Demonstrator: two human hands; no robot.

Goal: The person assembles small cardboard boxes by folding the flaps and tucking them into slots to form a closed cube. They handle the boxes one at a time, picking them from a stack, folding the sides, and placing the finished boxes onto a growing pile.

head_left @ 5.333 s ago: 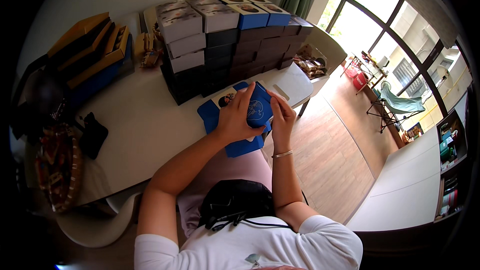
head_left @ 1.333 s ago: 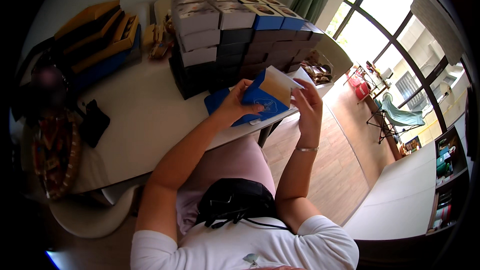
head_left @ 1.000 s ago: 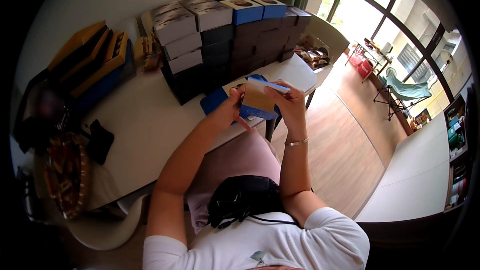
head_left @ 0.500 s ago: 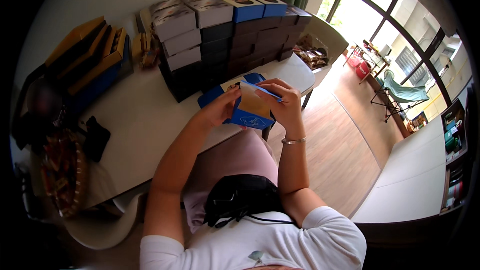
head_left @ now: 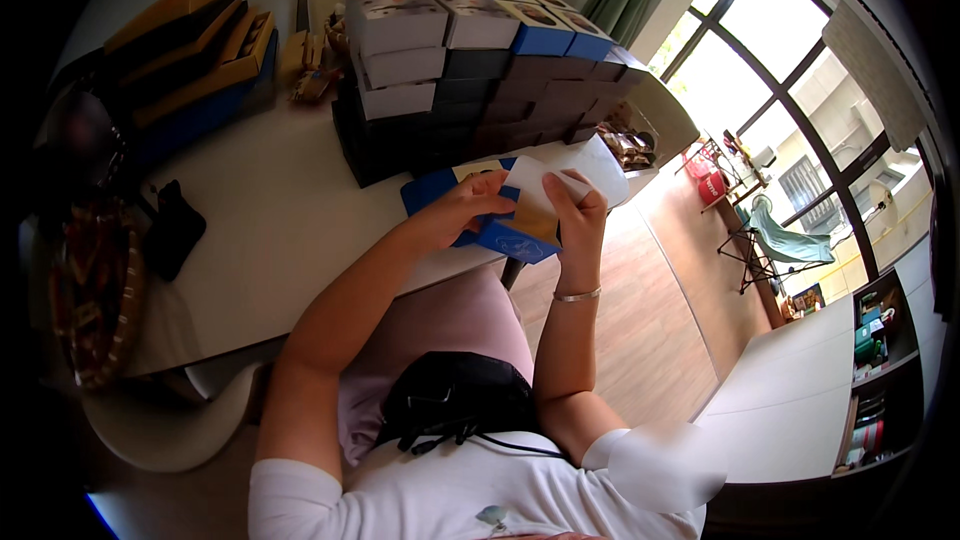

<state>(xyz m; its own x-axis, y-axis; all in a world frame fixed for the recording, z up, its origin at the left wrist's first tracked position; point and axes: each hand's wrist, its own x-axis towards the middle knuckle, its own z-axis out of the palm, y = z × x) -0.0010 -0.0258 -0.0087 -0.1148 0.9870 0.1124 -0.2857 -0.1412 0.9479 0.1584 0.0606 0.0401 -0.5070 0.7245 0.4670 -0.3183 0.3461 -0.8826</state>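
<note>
Over the table's near edge, I hold a small blue cardboard box (head_left: 517,243) with a pale outline design on its front and a tan inside. My left hand (head_left: 462,210) is closed on the box's left side, fingers bent over its upper edge. My right hand (head_left: 580,215) is closed at its right side, with the thumb pressed on a raised flap whose white face (head_left: 532,183) shows. A second blue box (head_left: 424,194) lies on the table just behind, partly covered by my left hand and the held box.
Stacked white, dark and blue boxes (head_left: 480,60) stand at the table's (head_left: 270,220) back. Leaning trays (head_left: 200,60), a black pouch (head_left: 177,228) and a filled basket (head_left: 95,290) are at left. A carton of packets (head_left: 630,145) stands beyond the right end. A chair (head_left: 190,430) sits at lower left.
The box's flap now stands up with its white face showing, and my right hand has shifted from over the box's top to its right side. The whole view has tilted somewhat.
</note>
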